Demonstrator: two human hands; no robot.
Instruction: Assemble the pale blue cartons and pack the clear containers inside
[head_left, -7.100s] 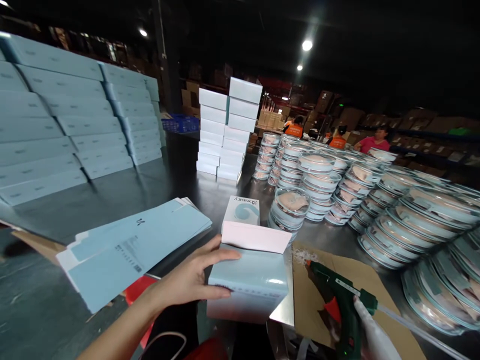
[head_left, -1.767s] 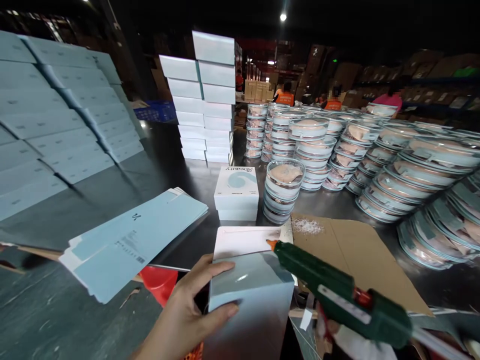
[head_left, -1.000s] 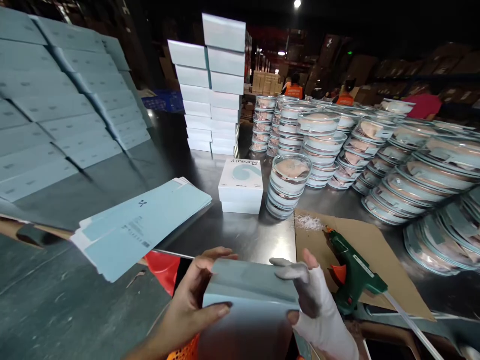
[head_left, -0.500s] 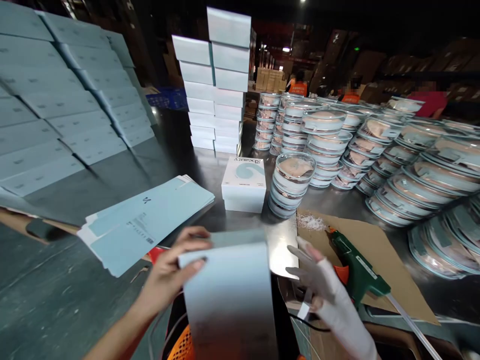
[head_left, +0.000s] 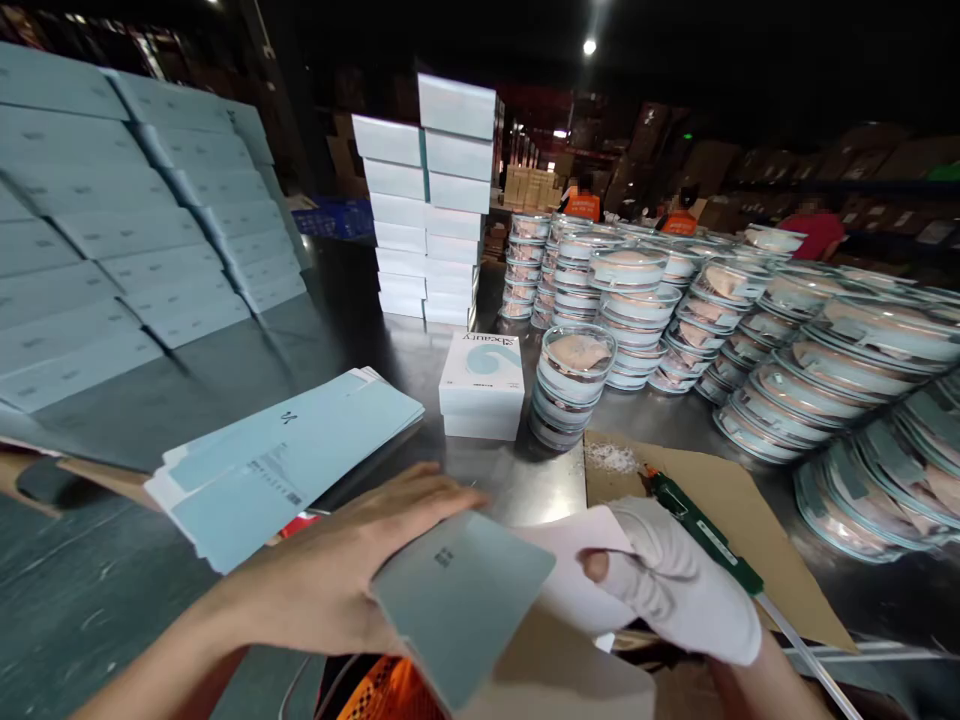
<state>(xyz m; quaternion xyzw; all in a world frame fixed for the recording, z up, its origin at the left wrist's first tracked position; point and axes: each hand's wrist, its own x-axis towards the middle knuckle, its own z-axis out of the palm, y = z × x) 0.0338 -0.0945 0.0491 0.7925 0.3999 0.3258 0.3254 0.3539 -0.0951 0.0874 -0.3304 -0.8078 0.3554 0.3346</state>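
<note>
A pale blue folding carton (head_left: 466,605) is held low in front of me, its small end panel turned up and a white flap spread out to the right. Along its left and far side lies my bare left hand (head_left: 375,540), gripping it with the thumb out of sight. My right hand (head_left: 660,570), in a white glove with bare fingertips, is closed on the white flap. Just beyond that hand a green glue gun (head_left: 709,535) rests on brown cardboard (head_left: 795,590). Flat blue cartons (head_left: 300,450) lie in a stack on the left.
A white finished box (head_left: 482,390) stands ahead beside stacked clear round containers (head_left: 574,385). Many more such containers fill the right side. Tall stacks of blue boxes (head_left: 135,200) and white boxes (head_left: 427,220) rise behind. White crumbs (head_left: 611,458) lie on the cardboard. Several people work far back.
The carton has tilted, and its end panel and white flap now show. My right hand, apart from it before, has closed on the flap. My left hand has slid over the carton's side.
</note>
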